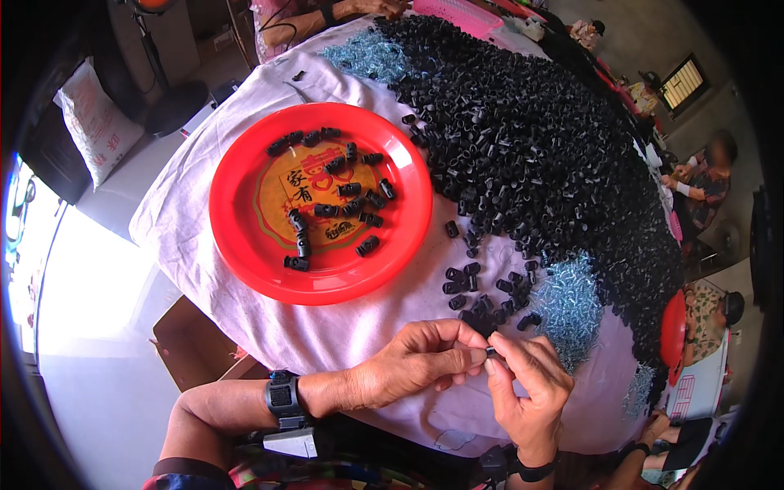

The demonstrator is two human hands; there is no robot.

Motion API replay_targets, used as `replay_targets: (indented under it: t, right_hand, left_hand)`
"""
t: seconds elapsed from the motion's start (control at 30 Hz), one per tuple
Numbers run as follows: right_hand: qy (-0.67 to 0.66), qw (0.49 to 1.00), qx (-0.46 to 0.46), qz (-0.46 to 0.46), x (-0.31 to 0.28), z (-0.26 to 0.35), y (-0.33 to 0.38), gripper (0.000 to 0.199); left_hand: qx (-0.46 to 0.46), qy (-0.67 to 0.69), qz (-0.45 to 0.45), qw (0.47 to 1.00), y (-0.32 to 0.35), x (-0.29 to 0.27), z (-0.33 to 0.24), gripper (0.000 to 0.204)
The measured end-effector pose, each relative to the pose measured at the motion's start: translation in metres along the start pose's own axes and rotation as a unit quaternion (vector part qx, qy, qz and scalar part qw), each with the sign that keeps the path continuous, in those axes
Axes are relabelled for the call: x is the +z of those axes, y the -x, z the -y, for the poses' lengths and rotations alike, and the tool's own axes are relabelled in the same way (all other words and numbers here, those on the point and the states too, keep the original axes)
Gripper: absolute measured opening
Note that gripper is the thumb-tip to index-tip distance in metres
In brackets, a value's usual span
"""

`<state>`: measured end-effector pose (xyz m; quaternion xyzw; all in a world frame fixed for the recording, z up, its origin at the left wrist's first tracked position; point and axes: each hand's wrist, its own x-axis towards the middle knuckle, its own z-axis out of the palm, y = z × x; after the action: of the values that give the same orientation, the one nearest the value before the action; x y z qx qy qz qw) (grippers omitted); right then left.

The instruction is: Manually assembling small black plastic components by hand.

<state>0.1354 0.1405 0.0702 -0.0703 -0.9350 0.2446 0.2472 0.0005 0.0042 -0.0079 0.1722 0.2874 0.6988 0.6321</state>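
Note:
My left hand [420,359] and my right hand [529,380] meet at the table's near side, fingertips pinched together. Between them is a small black plastic cord lock piece [490,352], mostly covered by the fingers. Just beyond my hands lie several loose black cord lock parts [463,279]. A heap of small shiny springs [569,304] sits beside them, past my right hand. To the left, a round red tray [245,265] with a printed yellow centre holds scattered black cord locks [349,189].
A large mound of black plastic parts [523,139] covers the far and right table. Another spring heap [367,55] lies at its far left edge. White cloth [184,184] drapes the table. An open cardboard box [196,347] stands on the floor at left. Other people sit around the table.

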Motion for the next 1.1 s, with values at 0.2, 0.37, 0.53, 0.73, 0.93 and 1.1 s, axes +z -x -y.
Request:
replay_targets:
  t: [0.2,0.37,0.53,0.73,0.93,1.1]
  right_hand:
    - [-0.006,0.998,0.023,-0.049,0.001,-0.006,0.009,0.028]
    - [-0.007,0.998,0.037,-0.050,0.001,-0.005,0.011,0.029]
    - [-0.018,0.998,0.053,-0.041,0.001,-0.004,0.011,0.030]
    - [0.013,1.000,0.011,-0.019,0.000,-0.007,0.010,0.033]
    - [0.025,1.000,-0.004,-0.018,0.000,-0.005,0.012,0.032]
    - [0.016,1.000,0.013,-0.007,-0.002,-0.003,0.013,0.032]
  left_hand:
    - [-0.045,-0.001,0.006,0.999,0.000,0.003,-0.008,0.029]
    - [-0.050,0.025,0.010,0.998,0.001,0.002,-0.007,0.030]
    - [-0.042,0.001,0.003,0.999,0.003,0.003,-0.008,0.033]
    - [-0.022,-0.081,-0.027,0.996,0.004,0.006,-0.007,0.036]
    - [0.001,-0.065,-0.018,0.998,0.005,0.006,-0.001,0.033]
    - [-0.003,-0.113,-0.017,0.993,0.007,0.006,-0.002,0.034]
